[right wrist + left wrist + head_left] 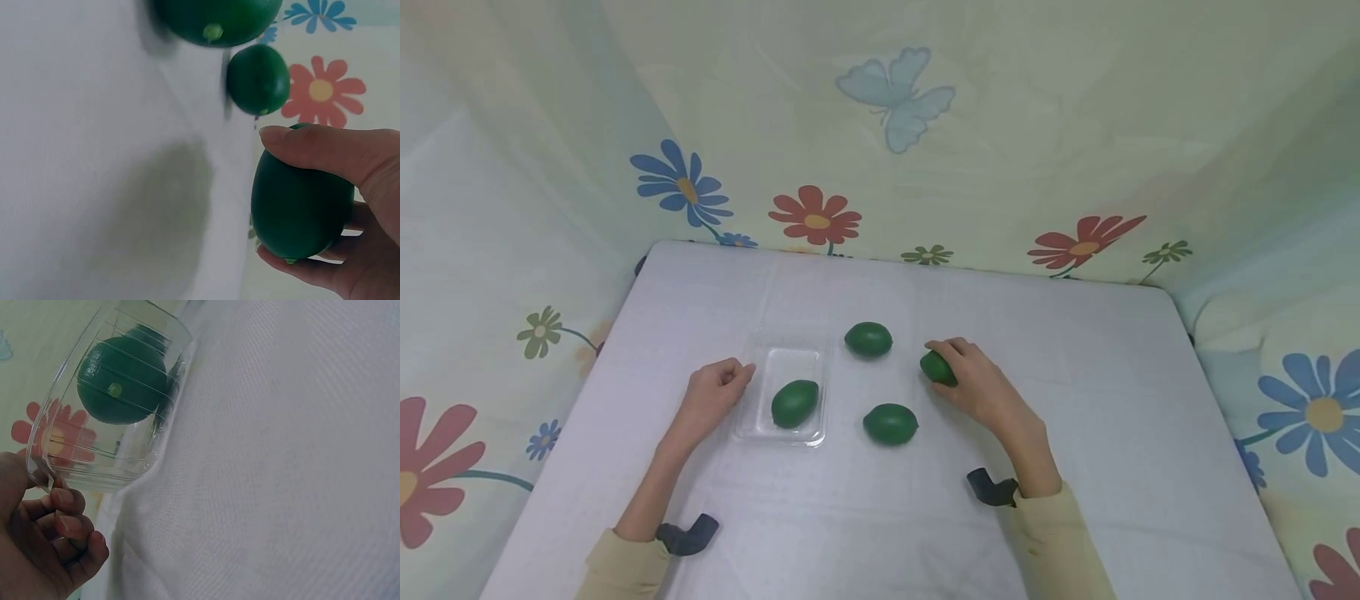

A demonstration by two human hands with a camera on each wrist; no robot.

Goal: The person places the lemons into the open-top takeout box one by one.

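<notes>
A green lime (936, 368) sits in my right hand (988, 390), gripped between thumb and fingers. The right wrist view shows this lime (300, 200) raised off the cloth, its shadow lying apart from it. My left hand (711, 398) is at the left side of a clear plastic container (781, 441). In the left wrist view, its thumb and forefinger pinch the container's rim, with the other fingers curled below. One lime (122, 381) lies inside the container. Two more limes rest on the cloth between the hands, a farther lime (868, 340) and a nearer lime (891, 424).
A white cloth (1090, 400) covers the table. Behind it and at the sides hang curtains (1000, 125) printed with flowers and a butterfly. Dark wrist-worn devices, a left one (688, 536) and a right one (992, 487), stick out beside the sleeves.
</notes>
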